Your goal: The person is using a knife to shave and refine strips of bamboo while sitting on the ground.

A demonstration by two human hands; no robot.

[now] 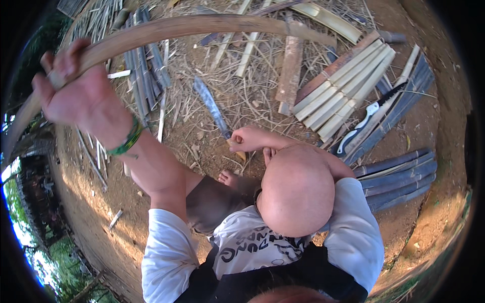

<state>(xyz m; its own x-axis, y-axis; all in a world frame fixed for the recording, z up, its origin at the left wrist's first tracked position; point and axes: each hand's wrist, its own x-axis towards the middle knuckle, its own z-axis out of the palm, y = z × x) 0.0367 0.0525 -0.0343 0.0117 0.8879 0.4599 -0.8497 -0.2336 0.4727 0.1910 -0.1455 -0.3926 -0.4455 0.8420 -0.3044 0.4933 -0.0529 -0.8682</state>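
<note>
My left hand (pixel 76 91), raised at the upper left with a green band on its wrist, is closed around a long brown bamboo strip (pixel 187 26). The strip arcs across the top of the view, its far end over the split pieces at the upper right. Low in the middle, my right hand (pixel 252 138) curls its fingers over the wooden handle of a machete (pixel 211 103). The worn grey blade points up and to the left, over the ground. My bare bent knee (pixel 298 189) hides part of the right forearm.
Pale split bamboo pieces (pixel 348 86) lie fanned out at the right. Beside them, a folding saw (pixel 361 123) with a white and black handle rests on dark slats. More dark slats (pixel 399 179) are stacked below; others (pixel 144 65) lie at upper left. Shavings (pixel 262 96) litter the dirt.
</note>
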